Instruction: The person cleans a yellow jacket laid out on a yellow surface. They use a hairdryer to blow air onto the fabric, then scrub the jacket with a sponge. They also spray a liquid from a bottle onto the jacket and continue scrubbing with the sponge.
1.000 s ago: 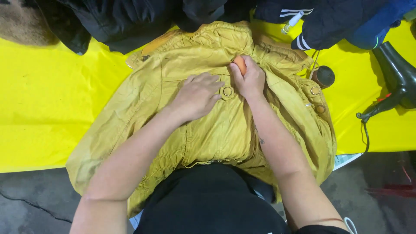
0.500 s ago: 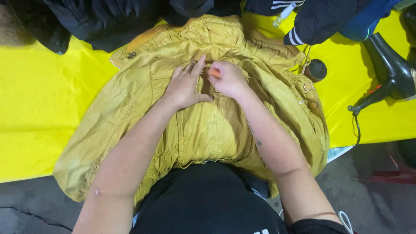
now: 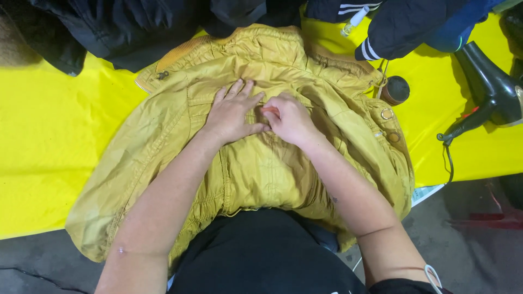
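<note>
A mustard-yellow jacket (image 3: 256, 163) lies spread across a bright yellow table cover (image 3: 49, 147), its collar toward the far edge and its hem hanging over the near edge against the person's dark clothing. The left hand (image 3: 231, 113) rests flat on the middle of the jacket, fingers spread wide and pressing the fabric down. The right hand (image 3: 291, 118) sits just beside it, touching it at the thumb, curled into a loose fist on the cloth; a small orange thing (image 3: 271, 111) shows between its thumb and fingers, too hidden to tell what it is. Both forearms are bare.

Metal snaps (image 3: 388, 114) dot the jacket's right front edge, and a zip end (image 3: 162, 75) shows near its left shoulder. Just beyond the snaps, touching the jacket's edge, stands a small round brown jar (image 3: 395, 90) with a dark lid. A black hair dryer (image 3: 490, 87) lies on the cover well to the right, its cord (image 3: 449, 158) trailing over the table edge. Dark garments (image 3: 125, 27) are heaped along the far side, one with white stripes (image 3: 370, 49), and a small white tube (image 3: 352, 22) lies among them. No label or sign is clear enough to tell
</note>
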